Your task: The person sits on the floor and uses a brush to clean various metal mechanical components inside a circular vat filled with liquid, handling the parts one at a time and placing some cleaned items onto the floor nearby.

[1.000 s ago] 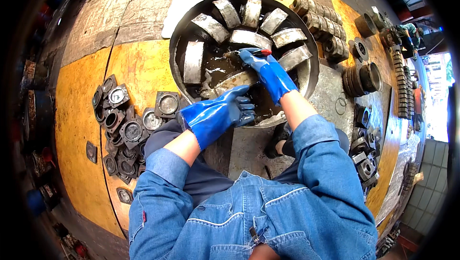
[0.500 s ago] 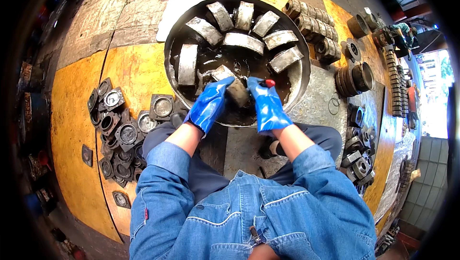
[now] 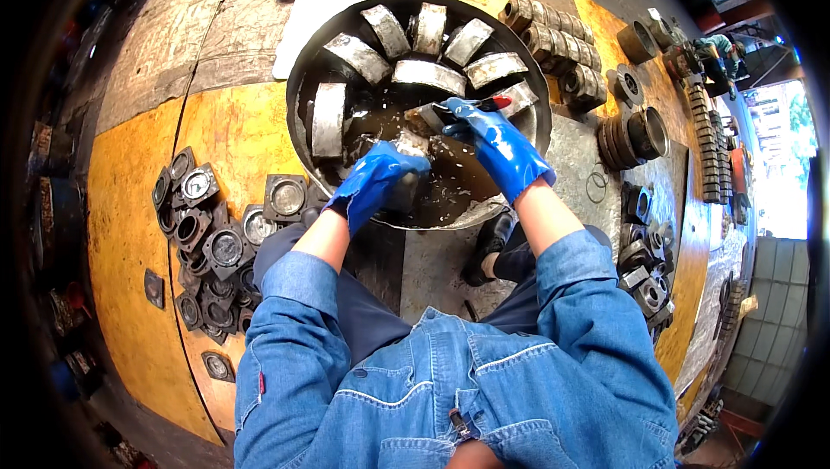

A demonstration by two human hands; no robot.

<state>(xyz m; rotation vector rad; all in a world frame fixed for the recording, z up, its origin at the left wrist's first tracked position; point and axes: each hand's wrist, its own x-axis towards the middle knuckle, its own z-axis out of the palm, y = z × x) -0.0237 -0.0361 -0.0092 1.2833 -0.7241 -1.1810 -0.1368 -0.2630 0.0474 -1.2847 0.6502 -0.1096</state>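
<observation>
Over a large round dark pan (image 3: 292, 136) of murky liquid, both my hands wear blue rubber gloves. My left hand (image 3: 376, 179) is closed on a curved metal block (image 3: 411, 142), which is partly hidden by the glove and sits low in the pan. In my right hand (image 3: 488, 130) is a red-ended tool (image 3: 500, 102); its fingers wrap round it, and its working end lies by the block's far end. I cannot make out the tool's exact kind. Similar wet curved metal blocks (image 3: 428, 77) stand around the pan's far side.
Square metal flanges with round openings (image 3: 226, 248) are heaped on the left. Ring-shaped parts (image 3: 553, 44) stand in rows at the far right, near larger metal rings (image 3: 647, 134). More dark metal parts (image 3: 647, 287) lie by my right knee. Another person (image 3: 722, 58) is in the distance.
My right hand has moved up and away with the red-ended tool, off the block's near side. My left hand has shifted slightly down, still gripping the block. Liquid around it is splashing.
</observation>
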